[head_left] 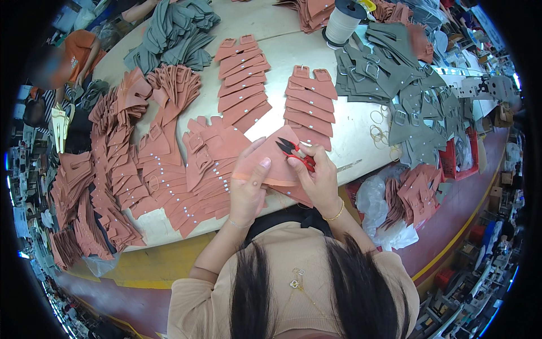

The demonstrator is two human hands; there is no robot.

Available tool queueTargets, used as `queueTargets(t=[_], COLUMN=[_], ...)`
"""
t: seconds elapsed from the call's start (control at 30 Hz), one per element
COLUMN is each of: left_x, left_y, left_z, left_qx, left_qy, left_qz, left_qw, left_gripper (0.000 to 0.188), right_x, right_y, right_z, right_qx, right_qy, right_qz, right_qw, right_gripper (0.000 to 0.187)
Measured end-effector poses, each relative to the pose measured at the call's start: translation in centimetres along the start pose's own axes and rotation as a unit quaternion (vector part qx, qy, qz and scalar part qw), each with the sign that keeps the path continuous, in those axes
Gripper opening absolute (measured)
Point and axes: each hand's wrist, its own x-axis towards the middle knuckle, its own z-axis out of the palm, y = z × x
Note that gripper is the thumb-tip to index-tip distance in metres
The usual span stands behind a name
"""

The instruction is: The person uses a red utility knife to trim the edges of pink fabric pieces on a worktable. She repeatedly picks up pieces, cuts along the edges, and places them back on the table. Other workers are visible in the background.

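Observation:
My left hand (248, 192) pinches a flat coral-pink leather piece (262, 161) close to my body, its thumb lying across the top face. In my right hand (322, 178) is a pair of thread snips (294, 152) with red handles and black blades. The blades point to the upper left over the piece's right part and look slightly parted. Whether they touch the leather I cannot tell. Just beyond my hands, a row of overlapping coral pieces with buckles (309, 107) lies on the pale table (350, 127), with a second fanned row (244, 79) to its left.
Piles of coral pieces (116, 164) cover the table's left side. Dark green pieces lie in heaps at the far left (178, 34) and right (389, 73). A white thread spool (344, 22) stands at the back. A red crate (460, 155) is at the right; a person (79, 53) sits far left.

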Motion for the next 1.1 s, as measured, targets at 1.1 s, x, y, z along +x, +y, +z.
queueTargets(t=[1.1], left_x=[1.7], left_y=[1.1], left_z=[-2.1], left_qx=[-0.334], left_qy=[-0.067], left_qz=[-0.180], left_qw=[0.923], left_gripper=[0.061], right_x=[-1.3], right_y=[1.8], right_z=[-1.6], right_qx=[0.044], right_qy=[-0.042], right_qz=[0.050], right_qw=[0.997], right_gripper=[0.028])
